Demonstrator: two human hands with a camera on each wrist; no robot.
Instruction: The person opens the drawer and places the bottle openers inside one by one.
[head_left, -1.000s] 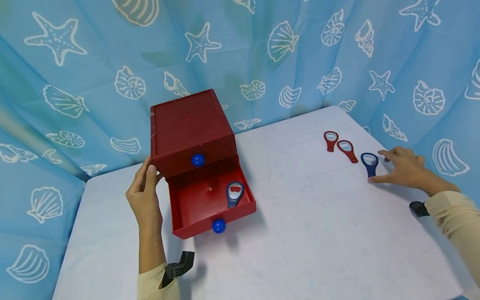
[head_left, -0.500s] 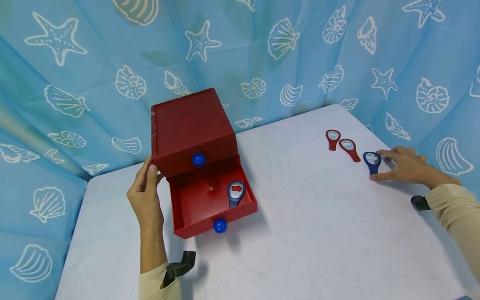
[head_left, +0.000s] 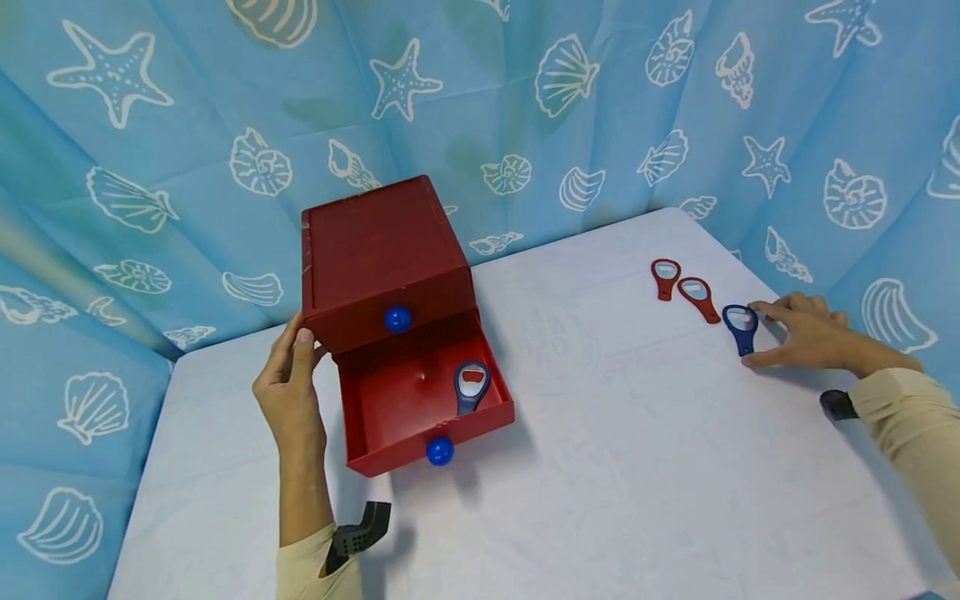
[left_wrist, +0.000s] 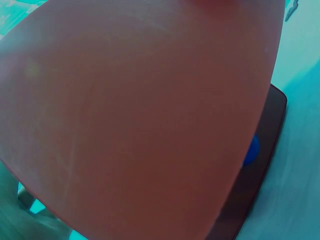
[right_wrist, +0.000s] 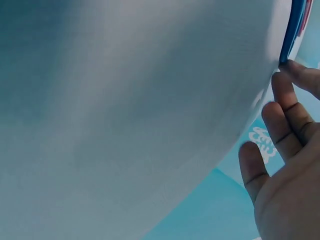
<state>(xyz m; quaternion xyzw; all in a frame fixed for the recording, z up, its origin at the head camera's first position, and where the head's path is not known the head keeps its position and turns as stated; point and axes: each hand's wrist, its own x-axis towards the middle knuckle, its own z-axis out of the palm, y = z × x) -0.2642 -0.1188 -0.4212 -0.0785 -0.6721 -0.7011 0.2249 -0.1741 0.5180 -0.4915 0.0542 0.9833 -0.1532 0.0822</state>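
A red drawer box [head_left: 382, 258] with blue knobs has its lower drawer [head_left: 397, 400] pulled out, holding a blue bottle opener [head_left: 471, 385]. At the box's front left corner my left hand [head_left: 292, 383] holds on, thumb at the front and fingers partly hidden. The left wrist view is mostly filled by the red box wall [left_wrist: 150, 110]. On the far right, my right hand [head_left: 810, 336] pinches a second blue bottle opener [head_left: 742, 327] between thumb and index finger, flat on the table. The right wrist view shows that opener edge-on, its blue rim [right_wrist: 294, 30] at the fingertips.
Two red bottle openers [head_left: 665, 278] lie just left of the blue one on the white table [head_left: 600, 467]. A blue curtain [head_left: 465, 100] with white shell prints hangs behind and along both sides. Between box and openers stretches bare tabletop.
My right hand and the blue bottle opener under it shift very slightly, and the opener's angle changes a little. The left hand, box and drawer stay put.
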